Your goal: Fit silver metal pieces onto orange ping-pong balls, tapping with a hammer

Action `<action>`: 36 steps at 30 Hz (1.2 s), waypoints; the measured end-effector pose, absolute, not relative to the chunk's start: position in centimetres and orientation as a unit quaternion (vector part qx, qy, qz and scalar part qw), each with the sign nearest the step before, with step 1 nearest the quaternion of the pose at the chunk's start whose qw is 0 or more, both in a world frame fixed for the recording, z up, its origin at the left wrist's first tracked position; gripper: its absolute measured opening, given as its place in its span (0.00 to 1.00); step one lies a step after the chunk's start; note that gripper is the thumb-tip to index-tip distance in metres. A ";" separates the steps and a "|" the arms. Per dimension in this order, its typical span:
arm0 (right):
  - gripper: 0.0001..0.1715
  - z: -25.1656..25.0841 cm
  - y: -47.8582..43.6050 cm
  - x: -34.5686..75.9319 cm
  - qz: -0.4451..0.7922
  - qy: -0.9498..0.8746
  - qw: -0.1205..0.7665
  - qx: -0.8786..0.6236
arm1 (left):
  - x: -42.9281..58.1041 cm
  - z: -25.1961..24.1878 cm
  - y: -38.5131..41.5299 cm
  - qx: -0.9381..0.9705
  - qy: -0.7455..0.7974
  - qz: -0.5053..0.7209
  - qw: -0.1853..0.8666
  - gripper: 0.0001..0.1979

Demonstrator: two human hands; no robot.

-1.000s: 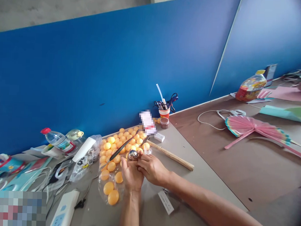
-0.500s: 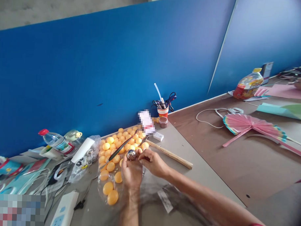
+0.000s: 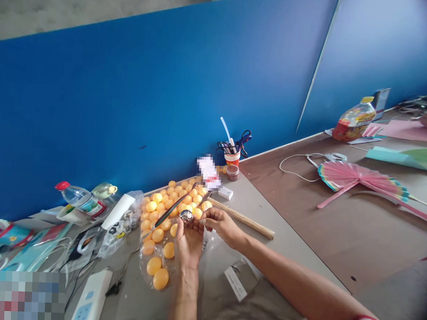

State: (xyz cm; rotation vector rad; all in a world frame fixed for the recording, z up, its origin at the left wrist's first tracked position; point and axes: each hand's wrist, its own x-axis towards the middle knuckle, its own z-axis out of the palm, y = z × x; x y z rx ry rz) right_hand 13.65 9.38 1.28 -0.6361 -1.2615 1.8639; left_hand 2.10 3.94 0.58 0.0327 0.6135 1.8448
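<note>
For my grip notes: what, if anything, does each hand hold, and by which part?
The left hand holds the shiny silver metallic ball by its lower part; for the right hand, I cannot tell.

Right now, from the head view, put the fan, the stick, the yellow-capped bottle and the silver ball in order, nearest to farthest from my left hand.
1. Silver ball: in your left hand.
2. Stick: to that hand's right, lying slantwise.
3. Fan: much farther right.
4. Yellow-capped bottle: also far right, behind the fan.
</note>
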 end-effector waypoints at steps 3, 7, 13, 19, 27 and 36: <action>0.12 1.7 9.3 13.8 0.753 -0.476 0.386 -0.239 | 2.2 0.7 3.9 0.030 0.253 0.778 0.574 0.13; 0.13 1.5 9.4 13.7 0.754 -0.471 0.388 -0.242 | 2.0 0.7 4.0 0.030 0.243 0.777 0.579 0.11; 0.12 1.1 9.6 13.8 0.760 -0.462 0.392 -0.235 | 1.9 0.6 4.1 0.027 0.234 0.775 0.586 0.12; 0.12 1.1 9.6 13.7 0.764 -0.460 0.392 -0.226 | 2.0 0.6 4.0 0.011 0.246 0.777 0.579 0.18; 0.11 1.2 9.7 13.8 0.759 -0.460 0.399 -0.231 | 1.9 0.8 3.9 0.034 0.248 0.774 0.582 0.14; 0.13 1.3 9.6 13.9 0.757 -0.470 0.396 -0.222 | 1.9 0.7 4.0 0.007 0.259 0.779 0.570 0.20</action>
